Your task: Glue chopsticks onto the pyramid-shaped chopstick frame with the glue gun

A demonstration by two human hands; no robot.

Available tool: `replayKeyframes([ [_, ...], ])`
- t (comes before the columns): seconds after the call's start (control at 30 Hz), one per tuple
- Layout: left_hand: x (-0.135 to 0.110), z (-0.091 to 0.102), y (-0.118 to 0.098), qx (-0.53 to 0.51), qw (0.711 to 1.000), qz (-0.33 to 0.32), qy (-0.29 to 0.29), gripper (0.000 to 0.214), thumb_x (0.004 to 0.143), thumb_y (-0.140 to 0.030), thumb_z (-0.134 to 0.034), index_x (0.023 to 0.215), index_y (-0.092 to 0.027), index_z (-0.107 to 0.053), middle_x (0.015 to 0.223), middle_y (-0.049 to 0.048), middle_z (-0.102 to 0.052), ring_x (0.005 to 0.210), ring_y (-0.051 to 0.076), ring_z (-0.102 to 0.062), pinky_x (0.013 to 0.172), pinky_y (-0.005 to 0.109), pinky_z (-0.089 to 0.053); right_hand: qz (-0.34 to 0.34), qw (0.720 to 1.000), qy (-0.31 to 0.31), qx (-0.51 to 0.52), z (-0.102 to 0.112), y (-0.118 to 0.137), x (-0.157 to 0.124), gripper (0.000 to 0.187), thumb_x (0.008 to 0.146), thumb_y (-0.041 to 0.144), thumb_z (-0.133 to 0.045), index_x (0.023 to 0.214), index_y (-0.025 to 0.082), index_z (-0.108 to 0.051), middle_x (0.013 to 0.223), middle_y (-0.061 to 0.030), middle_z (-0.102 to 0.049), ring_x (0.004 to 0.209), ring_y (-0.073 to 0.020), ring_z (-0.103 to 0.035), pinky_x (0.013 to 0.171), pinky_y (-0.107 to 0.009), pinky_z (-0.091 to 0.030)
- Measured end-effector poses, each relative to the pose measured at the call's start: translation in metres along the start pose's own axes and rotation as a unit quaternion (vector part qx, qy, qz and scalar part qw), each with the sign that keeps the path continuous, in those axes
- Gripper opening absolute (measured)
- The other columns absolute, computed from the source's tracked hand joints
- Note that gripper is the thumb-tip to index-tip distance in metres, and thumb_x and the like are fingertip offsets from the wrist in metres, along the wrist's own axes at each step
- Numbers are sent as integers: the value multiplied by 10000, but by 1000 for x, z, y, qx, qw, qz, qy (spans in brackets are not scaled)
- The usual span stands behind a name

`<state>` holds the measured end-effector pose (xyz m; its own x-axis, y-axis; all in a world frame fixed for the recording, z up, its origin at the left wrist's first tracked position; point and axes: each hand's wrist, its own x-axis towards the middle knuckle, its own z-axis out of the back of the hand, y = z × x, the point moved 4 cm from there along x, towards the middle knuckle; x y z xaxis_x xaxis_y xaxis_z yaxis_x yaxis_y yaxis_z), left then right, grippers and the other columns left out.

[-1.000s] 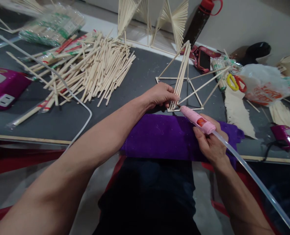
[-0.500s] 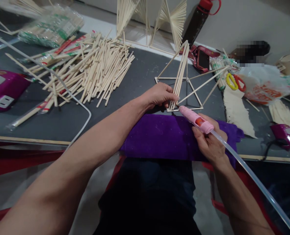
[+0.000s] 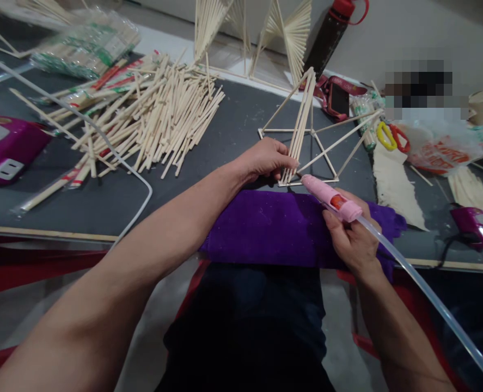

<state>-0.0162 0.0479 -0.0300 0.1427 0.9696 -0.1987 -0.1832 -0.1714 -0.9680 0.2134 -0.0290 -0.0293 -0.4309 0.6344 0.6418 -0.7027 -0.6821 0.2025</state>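
My left hand is closed, thumb and fingers pinching the lower ends of several slanted wooden sticks. These sticks form one side of a stick frame standing on the grey table. In my right hand is a pink hot glue gun with a long clear glue stick coming out of its back. Its tip lies just right of the sticks' lower ends, close to the frame's base. Beneath both hands a purple cloth is spread along the table edge.
A heap of loose sticks lies left, beside wrapped packs. Finished-looking stick fans and a dark bottle stand behind. Right are scissors, a plastic bag and a phone. A white cable crosses the left.
My right hand has drawn the glue gun slightly right, so its tip is a little farther from the sticks' lower ends. My left hand has stayed in place.
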Motion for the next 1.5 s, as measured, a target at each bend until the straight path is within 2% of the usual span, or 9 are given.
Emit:
replayKeyframes([
  [0.33,0,0,0,2,1000,-2,1,164,788,-185,-709,660,-123,-626,497,-8,-527,412,53,-470,443,229,-236,-25,999,-48,1,2,-5,-3,361,892,343,-645,1221,197,-663,1148,-104,-704,998,-255,-691,842,-388,-566],
  [0.5,3,1,3,0,1000,-11,7,167,787,-217,-716,670,-124,-643,538,16,-572,419,50,-469,438,227,-235,-123,979,-116,111,5,-19,-6,182,836,343,-697,811,167,-731,912,-89,-733,777,-229,-695,710,-387,-565],
  [0.6,4,2,6,10,1000,-7,2,181,782,-239,-720,662,-129,-642,500,4,-541,412,56,-461,430,224,-227,-223,927,-129,272,2,-27,-2,204,830,315,-685,690,167,-668,803,-58,-717,599,-158,-630,537,-294,-506],
  [0.73,6,4,8,8,1000,10,2,150,775,-220,-705,666,-134,-649,509,12,-559,409,69,-478,413,223,-239,-301,822,-154,457,6,-33,14,144,825,304,-684,887,182,-640,883,-46,-719,528,-110,-579,491,-262,-488],
  [0.83,8,6,9,3,1000,12,7,153,773,-235,-715,673,-137,-652,540,23,-586,417,70,-493,407,220,-245,-333,790,-173,485,21,-45,28,197,815,327,-706,916,193,-604,839,-32,-707,507,-108,-580,472,-260,-502],
  [0.97,8,8,8,8,1000,17,4,171,776,-270,-717,685,-137,-661,499,19,-564,403,73,-474,397,215,-224,-346,800,-198,448,53,-78,50,213,793,363,-718,872,206,-595,659,29,-631,457,-96,-563,424,-212,-475],
  [1.13,5,7,2,15,999,30,-12,171,756,-267,-724,681,-126,-663,503,16,-568,397,64,-463,389,202,-215,-381,825,-201,366,79,-143,70,216,803,367,-704,872,184,-613,633,28,-623,455,-91,-562,389,-186,-445],
  [1.3,5,8,2,7,999,32,-8,182,732,-285,-744,680,-128,-667,534,17,-594,402,56,-462,384,193,-211,-463,825,-83,313,68,-198,71,165,901,299,-581,860,146,-626,615,-3,-611,432,-87,-544,362,-177,-386],
  [1.5,8,9,5,11,999,40,-10,167,737,-286,-750,735,-127,-697,628,58,-659,415,63,-475,382,209,-217,-499,831,12,246,47,-223,62,201,926,272,-558,839,107,-631,622,-29,-614,460,-89,-559,389,-168,-362],
])
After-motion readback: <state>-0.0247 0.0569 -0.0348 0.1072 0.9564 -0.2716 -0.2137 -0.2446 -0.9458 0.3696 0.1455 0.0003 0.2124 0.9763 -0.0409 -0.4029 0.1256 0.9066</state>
